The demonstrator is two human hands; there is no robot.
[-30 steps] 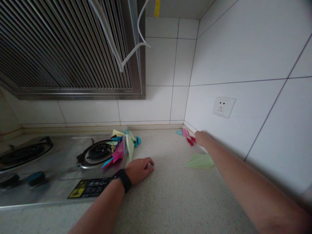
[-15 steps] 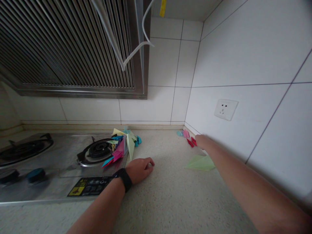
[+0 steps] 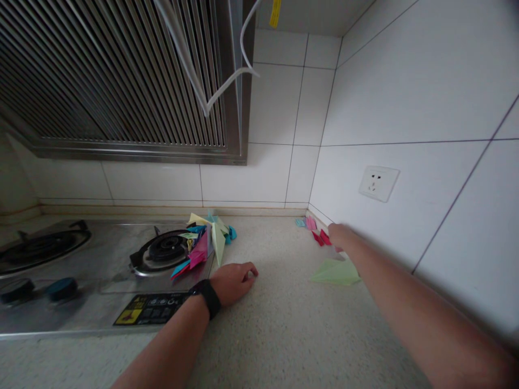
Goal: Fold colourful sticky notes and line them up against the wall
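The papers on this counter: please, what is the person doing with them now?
The person's right hand is low by the side wall, next to small red papers; whether it grips anything is hidden. Small pink papers and blue papers lie farther back, in the corner, and a pale green paper lies nearer on the counter. The left hand rests near a colourful paper pile that partly overlaps the stove.

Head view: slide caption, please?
Right grip beside red folded papers near the wall; left grip near a colourful paper pile.
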